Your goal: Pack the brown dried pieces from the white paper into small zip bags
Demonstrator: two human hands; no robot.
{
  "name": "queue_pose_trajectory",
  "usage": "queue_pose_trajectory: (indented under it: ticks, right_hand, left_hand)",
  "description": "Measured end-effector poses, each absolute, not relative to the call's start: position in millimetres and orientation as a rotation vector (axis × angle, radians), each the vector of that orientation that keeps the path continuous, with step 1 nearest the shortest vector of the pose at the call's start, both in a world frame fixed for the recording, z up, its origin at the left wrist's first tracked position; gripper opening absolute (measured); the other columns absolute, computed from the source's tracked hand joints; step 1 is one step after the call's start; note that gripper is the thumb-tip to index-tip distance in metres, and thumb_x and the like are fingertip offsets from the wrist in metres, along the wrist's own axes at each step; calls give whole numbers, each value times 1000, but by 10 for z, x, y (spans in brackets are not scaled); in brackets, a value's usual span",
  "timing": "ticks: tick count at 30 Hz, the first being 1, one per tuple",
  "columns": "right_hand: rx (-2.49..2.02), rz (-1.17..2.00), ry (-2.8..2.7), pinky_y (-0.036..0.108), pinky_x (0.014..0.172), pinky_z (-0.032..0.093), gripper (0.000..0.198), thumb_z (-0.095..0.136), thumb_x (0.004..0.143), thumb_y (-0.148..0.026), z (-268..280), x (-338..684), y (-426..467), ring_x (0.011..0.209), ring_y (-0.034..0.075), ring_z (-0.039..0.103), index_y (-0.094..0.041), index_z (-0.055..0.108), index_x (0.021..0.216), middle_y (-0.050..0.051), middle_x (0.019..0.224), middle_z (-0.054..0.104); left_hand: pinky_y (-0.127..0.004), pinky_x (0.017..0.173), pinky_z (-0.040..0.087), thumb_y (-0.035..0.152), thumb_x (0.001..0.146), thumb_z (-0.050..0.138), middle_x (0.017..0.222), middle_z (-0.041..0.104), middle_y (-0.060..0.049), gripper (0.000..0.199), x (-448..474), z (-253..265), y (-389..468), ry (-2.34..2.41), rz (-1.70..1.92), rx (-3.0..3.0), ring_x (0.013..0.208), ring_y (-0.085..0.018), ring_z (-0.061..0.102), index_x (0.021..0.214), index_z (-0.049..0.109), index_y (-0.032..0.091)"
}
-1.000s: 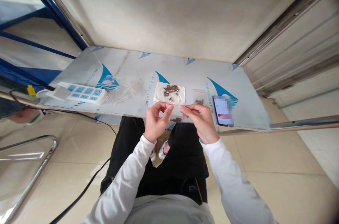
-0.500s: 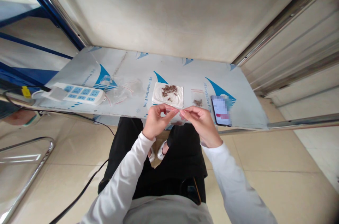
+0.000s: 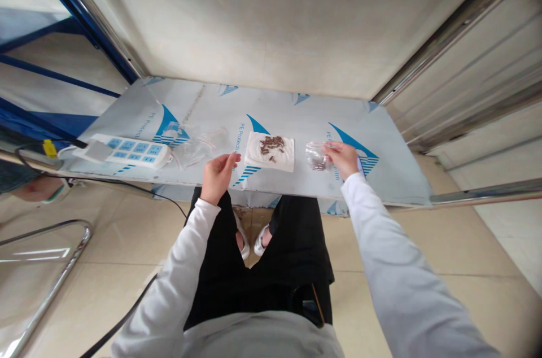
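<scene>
Counter (image 3: 275,105), grey, covered in protective film printed with blue triangles and lettering, set against a pale wall panel (image 3: 254,19). At its middle, near the front edge: one white dish (image 3: 285,162), squarish and shallow, bearing a heap of small brownish metal pieces (image 3: 272,144), with one piece lying apart toward the front. To the right of the dish, a short gap between: one clear zip bag (image 3: 312,149), with a few metal pieces (image 3: 319,166) gathered in its lower part. Right hand (image 3: 342,158), white-sleeved: at the bag's top right, grip narrow, thumb and forefinger pinching the bag near its zip strip. Left hand (image 3: 219,177), likewise white-sleeved: over the counter's front edge, left of the dish and apart from it; grip narrow, thumb and forefinger close together, though at this size one cannot tell whether the tips meet or hold anything. Further left: loose clear bags (image 3: 197,149), crumpled, lying just beside the end of a white power strip (image 3: 138,155) with blue socket panels; a white plug adapter (image 3: 96,150) sits at its far left end. Below the counter: black trousers (image 3: 292,267) and white shoes (image 3: 261,242) on a tiled floor (image 3: 364,301).
</scene>
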State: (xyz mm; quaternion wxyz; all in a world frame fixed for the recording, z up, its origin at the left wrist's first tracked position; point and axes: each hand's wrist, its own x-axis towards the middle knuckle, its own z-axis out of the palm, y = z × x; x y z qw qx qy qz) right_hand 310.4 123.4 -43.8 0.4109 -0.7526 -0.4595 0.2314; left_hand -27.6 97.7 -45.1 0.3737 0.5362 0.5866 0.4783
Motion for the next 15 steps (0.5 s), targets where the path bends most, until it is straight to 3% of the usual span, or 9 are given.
queue_pose_trajectory:
  ticks: [3, 7, 10, 13, 15]
  right_hand:
    - [-1976, 420, -1170, 43, 83, 50, 44, 72, 65, -36, -550, 3257, 1443, 83, 27, 67, -8, 68, 98, 18, 94, 73]
    - [-2016, 252, -1228, 47, 94, 42, 42, 63, 69, -29, -564, 3275, 1441, 91, 29, 63, -7, 66, 104, 22, 109, 68]
    - [-1985, 203, -1307, 46, 92, 44, 39, 59, 71, -30, -572, 3214, 1302, 91, 28, 63, -10, 67, 104, 19, 108, 69]
    - [-1891, 124, -1418, 45, 85, 48, 38, 56, 74, -33, -595, 3104, 1120, 86, 27, 63, -12, 69, 103, 15, 102, 71]
    - [-1823, 72, -1467, 43, 79, 51, 38, 56, 76, -35, -595, 2989, 1006, 85, 26, 64, -13, 70, 103, 15, 99, 72]
  left_hand:
    - [-34, 72, 48, 41, 81, 61, 90, 71, -10, 30, -569, -625, 1117, 1864, 1177, 1547, 72, -20, 64, 96, 71, 16]
    - [-42, 82, 45, 37, 76, 69, 104, 61, -15, 47, -834, -817, 1259, 2225, 1030, 1718, 84, -26, 61, 116, 62, 13]
    - [-48, 85, 42, 34, 76, 70, 101, 58, -15, 38, -899, -912, 1311, 2309, 833, 1793, 96, -32, 58, 107, 66, 12]
    - [-49, 87, 39, 27, 82, 61, 100, 59, -14, 20, -888, -963, 1299, 2322, 751, 1820, 93, -30, 59, 94, 72, 15]
    - [-48, 88, 38, 26, 85, 55, 100, 60, -13, 22, -871, -979, 1263, 2336, 719, 1837, 91, -29, 60, 92, 73, 17]
